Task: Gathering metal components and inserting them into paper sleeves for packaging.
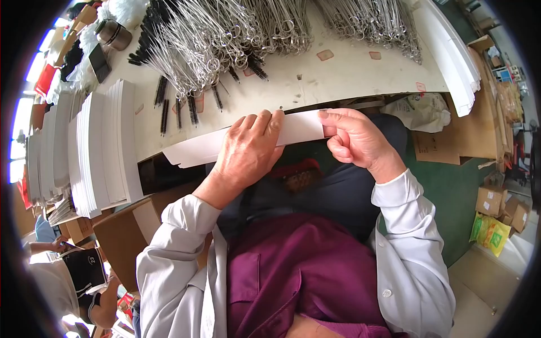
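Observation:
A long, narrow white paper box [302, 127] lies across my front at the table's near edge. My left hand [248, 147] is wrapped over its middle, fingers on top and thumb below. At the box's right end my right hand [360, 138] pinches the edge between thumb and forefinger, the other fingers curled in. Whether that end is folded in is hidden by the fingers. Beyond my hands lies a big heap of wire-handled brushes [197, 50] with looped ends and black bristles. Several single brushes [164, 115] point toward me, close to the box.
Stacks of white flat boxes [84, 158] line the table's left side, and more white strips [451, 56] its right. A flask [114, 35] and a dark phone-like slab [100, 63] are far left. Cardboard boxes [127, 239] stand below left; another person [62, 276] sits behind them.

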The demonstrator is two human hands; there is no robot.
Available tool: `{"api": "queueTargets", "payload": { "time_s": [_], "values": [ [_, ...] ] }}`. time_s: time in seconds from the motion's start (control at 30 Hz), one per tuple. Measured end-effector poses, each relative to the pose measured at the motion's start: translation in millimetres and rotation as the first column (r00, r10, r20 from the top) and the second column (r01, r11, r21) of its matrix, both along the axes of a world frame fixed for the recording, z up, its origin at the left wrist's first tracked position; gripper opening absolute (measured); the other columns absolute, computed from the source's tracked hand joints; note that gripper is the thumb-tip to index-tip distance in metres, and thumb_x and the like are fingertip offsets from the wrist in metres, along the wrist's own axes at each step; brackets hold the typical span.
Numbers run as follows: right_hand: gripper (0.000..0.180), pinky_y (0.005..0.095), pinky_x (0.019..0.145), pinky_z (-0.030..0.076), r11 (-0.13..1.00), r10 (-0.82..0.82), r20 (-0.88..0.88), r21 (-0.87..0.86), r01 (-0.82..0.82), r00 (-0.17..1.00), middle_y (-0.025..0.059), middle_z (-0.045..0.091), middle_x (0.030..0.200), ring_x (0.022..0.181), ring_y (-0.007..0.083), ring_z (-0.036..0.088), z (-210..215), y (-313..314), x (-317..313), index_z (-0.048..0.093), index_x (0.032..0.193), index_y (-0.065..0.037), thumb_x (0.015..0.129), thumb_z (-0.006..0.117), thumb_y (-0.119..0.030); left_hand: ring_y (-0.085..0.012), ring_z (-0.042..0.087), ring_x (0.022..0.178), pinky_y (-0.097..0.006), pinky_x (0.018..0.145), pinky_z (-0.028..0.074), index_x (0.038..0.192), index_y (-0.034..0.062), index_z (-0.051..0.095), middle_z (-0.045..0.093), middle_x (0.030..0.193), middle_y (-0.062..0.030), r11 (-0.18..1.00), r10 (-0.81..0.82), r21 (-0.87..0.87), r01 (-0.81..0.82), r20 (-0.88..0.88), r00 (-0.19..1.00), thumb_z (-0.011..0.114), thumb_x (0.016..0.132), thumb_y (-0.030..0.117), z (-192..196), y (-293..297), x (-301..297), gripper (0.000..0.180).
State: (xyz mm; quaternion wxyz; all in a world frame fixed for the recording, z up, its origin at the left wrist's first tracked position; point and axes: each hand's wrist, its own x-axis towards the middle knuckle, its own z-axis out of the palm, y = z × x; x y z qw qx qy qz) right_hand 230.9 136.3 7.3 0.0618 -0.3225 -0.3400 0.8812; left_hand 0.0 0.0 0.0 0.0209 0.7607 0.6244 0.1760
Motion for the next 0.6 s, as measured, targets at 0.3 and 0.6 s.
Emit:
{"api": "queueTargets", "payload": {
  "time_s": [0.3, 0.6],
  "values": [
    [0.07, 0.0397, 0.101, 0.052, -0.473, -0.217, 0.171, 0.843, -0.256, 0.961, 0.0186, 0.067, 0.124, 0.111, 0.0292, 0.067, 32.5, -23.8, -15.0, 0.06, 0.134, 0.002, 0.076, 0.089, -0.024, -0.0372, 0.068, 0.101, -0.046, 0.085, 0.056, 0.131, -0.001, 0.058, 0.069, 0.111, -0.0178, 0.999, 0.031, -0.049, -0.024, 0.135, 0.99, 0.081, 0.074, 0.019, 12.3, 7.8, -8.3, 0.064],
    [0.055, 0.0422, 0.106, 0.048, -0.504, 0.016, 0.263, 0.835, -0.22, 0.965, 0.016, 0.065, 0.127, 0.117, 0.0322, 0.061, 5.1, -17.1, -33.1, 0.061, 0.131, 0.004, 0.085, 0.078, -0.021, -0.0379, 0.069, 0.099, -0.046, 0.083, 0.056, 0.126, -0.0011, 0.061, 0.069, 0.108, -0.0185, 0.992, 0.037, -0.126, -0.012, 0.203, 0.979, 0.081, 0.077, 0.02, 12.8, 9.4, 0.1, 0.058]
  ]
}}
